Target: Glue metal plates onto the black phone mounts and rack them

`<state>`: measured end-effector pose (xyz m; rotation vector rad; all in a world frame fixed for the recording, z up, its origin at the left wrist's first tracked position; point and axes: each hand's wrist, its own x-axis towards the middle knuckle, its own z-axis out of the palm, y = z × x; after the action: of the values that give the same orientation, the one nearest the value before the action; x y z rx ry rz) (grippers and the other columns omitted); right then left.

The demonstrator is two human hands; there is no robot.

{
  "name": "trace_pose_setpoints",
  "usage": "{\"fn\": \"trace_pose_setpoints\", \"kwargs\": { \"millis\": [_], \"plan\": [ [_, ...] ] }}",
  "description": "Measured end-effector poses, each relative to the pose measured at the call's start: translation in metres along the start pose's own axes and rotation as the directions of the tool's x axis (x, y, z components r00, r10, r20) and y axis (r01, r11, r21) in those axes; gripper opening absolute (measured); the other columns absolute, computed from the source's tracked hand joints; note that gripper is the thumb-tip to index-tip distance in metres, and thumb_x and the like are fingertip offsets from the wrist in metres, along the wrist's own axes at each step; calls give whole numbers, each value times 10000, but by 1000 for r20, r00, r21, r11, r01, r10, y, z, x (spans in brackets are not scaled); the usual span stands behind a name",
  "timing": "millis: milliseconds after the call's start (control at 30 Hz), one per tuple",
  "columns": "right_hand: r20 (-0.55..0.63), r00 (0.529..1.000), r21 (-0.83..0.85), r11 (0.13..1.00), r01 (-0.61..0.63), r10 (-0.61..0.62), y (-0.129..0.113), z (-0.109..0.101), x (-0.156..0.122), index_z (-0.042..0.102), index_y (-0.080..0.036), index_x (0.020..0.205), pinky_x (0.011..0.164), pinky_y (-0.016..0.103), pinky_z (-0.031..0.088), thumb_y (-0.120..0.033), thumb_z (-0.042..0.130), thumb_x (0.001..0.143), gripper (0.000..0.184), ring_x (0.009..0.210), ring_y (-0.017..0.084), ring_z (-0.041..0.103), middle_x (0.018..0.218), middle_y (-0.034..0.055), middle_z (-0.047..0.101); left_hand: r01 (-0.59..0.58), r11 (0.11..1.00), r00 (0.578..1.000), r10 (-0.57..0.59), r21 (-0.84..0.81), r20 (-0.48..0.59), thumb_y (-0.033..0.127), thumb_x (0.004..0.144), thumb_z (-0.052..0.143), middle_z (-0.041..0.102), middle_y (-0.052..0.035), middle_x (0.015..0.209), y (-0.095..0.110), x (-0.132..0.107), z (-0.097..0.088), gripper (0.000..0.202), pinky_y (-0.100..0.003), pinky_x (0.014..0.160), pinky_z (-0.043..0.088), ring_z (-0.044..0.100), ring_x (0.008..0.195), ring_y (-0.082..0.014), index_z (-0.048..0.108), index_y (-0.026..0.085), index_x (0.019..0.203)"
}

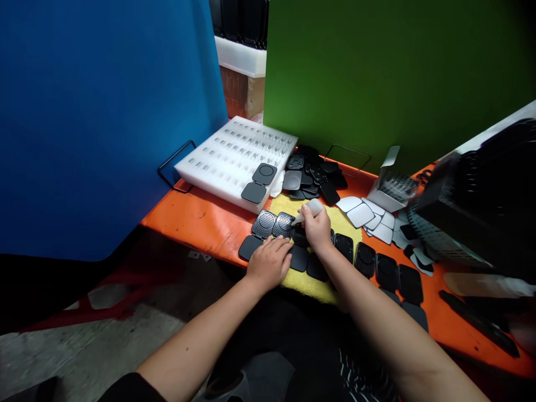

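My right hand (317, 229) is closed round a small white squeeze bottle (313, 209). Its narrow nozzle points down and left at a black ribbed square panel (283, 224), at or just above its surface. My left hand (270, 262) lies with fingers stretched over the lower, smooth dark panels of the same row. A second ribbed panel (263, 223) shines to the left, and a smooth panel (249, 246) shows below it. More hinged black panels, such as one (365, 259) right of my wrist, continue the row. My right hand and forearm hide part of it.
A yellow cloth (307, 282) lies under the row on the orange table (201, 215). A white foam tray (226, 173) carries a folded-out black piece (254, 192). Behind are piled black parts (318, 174), white stickers (360, 214), an open box (389, 192), and blue (104, 123) and green (377, 72) boards.
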<state>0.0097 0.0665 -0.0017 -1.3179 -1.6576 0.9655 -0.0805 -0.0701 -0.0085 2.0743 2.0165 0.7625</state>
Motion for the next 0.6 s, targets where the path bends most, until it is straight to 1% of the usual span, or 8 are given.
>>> {"fn": "trace_pose_setpoints", "kwargs": {
  "millis": [67,100,167,233,300,433,500,600],
  "plan": [
    [17,996,137,986,-92,90,0,8,6,496,-169,889,513,272,438,-540,458,738,402,551,144,545,804,58,647,4,1000,1000,-4,-4,-7,224,832,421,555,-20,1159,0,0,0,277,-373,1016,312,463,1123,-178,533,212,1085],
    [31,993,174,978,-115,111,-1,13,9,489,-172,888,495,267,436,-544,460,734,403,527,136,538,805,53,648,7,1000,1000,-7,-7,-8,224,831,422,556,-20,1158,0,0,1,278,-375,1015,312,463,1122,-179,532,213,1087],
    [46,994,180,978,-106,99,-3,22,13,486,-182,899,496,266,435,-540,467,731,396,518,132,534,802,42,647,11,1000,1000,-11,-13,-9,223,831,423,556,-17,1156,-1,0,1,278,-377,1015,311,461,1123,-180,532,214,1086],
    [40,998,122,992,-44,40,-5,28,15,496,-193,910,538,273,437,-528,466,737,378,564,143,545,796,34,644,13,1000,1000,-13,-22,-9,221,831,424,557,-17,1153,-1,1,1,274,-376,1017,310,460,1124,-179,533,214,1082],
    [41,999,26,999,27,-28,-6,32,15,512,-203,905,590,282,431,-517,459,747,356,632,160,556,786,28,636,12,999,1000,-12,-32,-12,220,827,430,559,-18,1150,-1,1,1,271,-374,1018,310,461,1123,-177,535,215,1077],
    [80,989,-184,973,138,-125,-9,30,13,523,-207,924,620,297,406,-509,439,766,350,676,189,554,741,24,616,16,999,1000,-16,-51,-6,221,825,437,562,-8,1146,-2,1,1,266,-366,1016,312,466,1114,-168,532,219,1073],
    [84,985,-221,961,166,-151,-9,27,14,518,-206,957,619,300,401,-504,432,771,361,680,195,552,740,27,613,22,998,1000,-22,-62,-4,221,822,442,564,-5,1141,-2,1,2,267,-367,1017,309,470,1107,-168,532,221,1074],
    [46,988,-180,972,152,-146,-7,23,17,519,-203,945,620,298,408,-503,458,756,360,672,189,546,724,23,610,21,996,1000,-21,-91,1,224,818,449,566,-12,1138,-2,1,-1,273,-373,1015,312,474,1101,-173,535,218,1077]
  ]
}}
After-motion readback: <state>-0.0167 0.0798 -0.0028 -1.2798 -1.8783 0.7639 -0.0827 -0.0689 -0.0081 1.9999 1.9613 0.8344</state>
